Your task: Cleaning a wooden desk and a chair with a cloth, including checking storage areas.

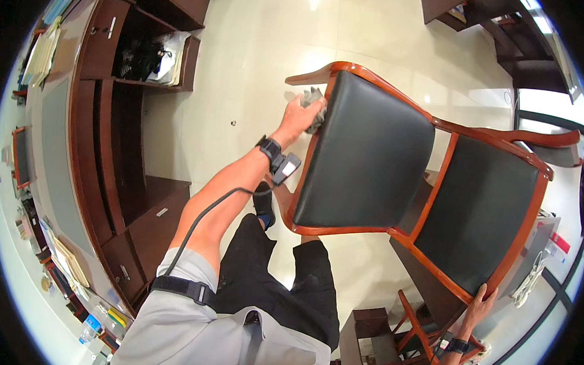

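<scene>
The left hand (297, 119) is closed around a crumpled grey cloth (317, 123), and it presses this cloth to the front edge of a wooden chair (376, 153). The chair lies just to the right of this hand and reaches from there as far as the right hand (479, 306); it is tilted, so that its black padded seat faces up toward the person, with the black backrest (477, 211) on the side of the right hand. The right hand grips the outer rail of this backrest, near its lower corner, with the fingers laid on the reddish-brown wood. I cannot tell whether the chair's legs touch the floor (245, 58), which is pale and shiny around the left hand. Just behind the left hand, its wrist carries a black strap with a small box (287, 169), from which a black cable (204, 215) runs along the forearm. Well to the left of this hand stands a dark brown desk (66, 155) with open compartments, and white papers (175, 56) lie in the upper one. Below and to the left of the right hand there is a second wooden chair (411, 315), partly hidden.
</scene>
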Demonstrator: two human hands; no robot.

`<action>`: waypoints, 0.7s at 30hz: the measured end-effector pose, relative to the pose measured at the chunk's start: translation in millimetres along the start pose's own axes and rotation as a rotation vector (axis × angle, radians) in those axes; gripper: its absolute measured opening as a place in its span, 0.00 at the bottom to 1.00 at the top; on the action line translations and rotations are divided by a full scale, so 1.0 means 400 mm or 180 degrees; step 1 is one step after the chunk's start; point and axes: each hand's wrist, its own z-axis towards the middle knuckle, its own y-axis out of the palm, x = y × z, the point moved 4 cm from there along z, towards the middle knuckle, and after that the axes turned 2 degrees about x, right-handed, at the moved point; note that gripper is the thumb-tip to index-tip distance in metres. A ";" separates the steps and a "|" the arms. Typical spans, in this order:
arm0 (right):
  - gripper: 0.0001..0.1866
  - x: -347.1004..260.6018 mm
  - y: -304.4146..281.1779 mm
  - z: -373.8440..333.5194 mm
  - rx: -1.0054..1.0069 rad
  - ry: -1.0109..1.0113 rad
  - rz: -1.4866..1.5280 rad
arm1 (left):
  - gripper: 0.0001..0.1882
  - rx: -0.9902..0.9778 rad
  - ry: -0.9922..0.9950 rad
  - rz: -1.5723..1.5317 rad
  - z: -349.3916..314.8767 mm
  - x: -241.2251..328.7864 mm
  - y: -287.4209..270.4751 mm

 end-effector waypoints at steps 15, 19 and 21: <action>0.33 -0.055 -0.001 0.007 -0.0200 0.0044 0.0415 | 0.19 -0.0088 0.0013 0.0267 -0.079 0.015 -0.021; 0.33 -0.060 0.003 0.000 -0.0252 0.0065 0.0588 | 0.19 -0.0092 -0.0285 0.0638 -0.242 -0.056 -0.056; 0.34 -0.036 0.013 0.001 -0.0214 0.0005 0.0436 | 0.21 -0.0232 -0.0467 0.0914 -0.305 -0.108 -0.092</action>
